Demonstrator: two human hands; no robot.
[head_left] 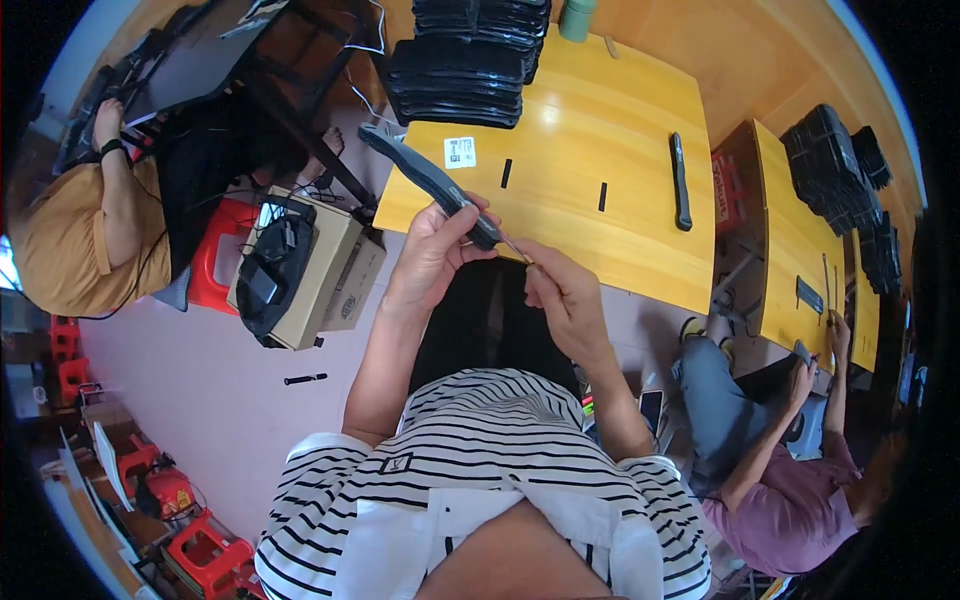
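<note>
My left hand (428, 255) is closed round one end of a long, dark, slightly curved strip-shaped piece (415, 168), which slants up to the left over the near edge of the yellow table (560, 130). My right hand (568, 300) pinches a thin metal tool (516, 249), its tip at the piece's near end. What kind of tool it is cannot be made out, as the fingers cover most of it. Two short black strips (506, 173) and a white printed label (460, 152) lie on the tabletop. A similar dark long piece (681, 182) rests near its right edge.
Stacks of black flat packs (455, 80) and a green bottle (576, 20) stand at the far side. To the left are a cardboard box (345, 270), a red stool (215, 255) and a seated person (90, 235). Another person (785, 500) works at a right-hand table (790, 255).
</note>
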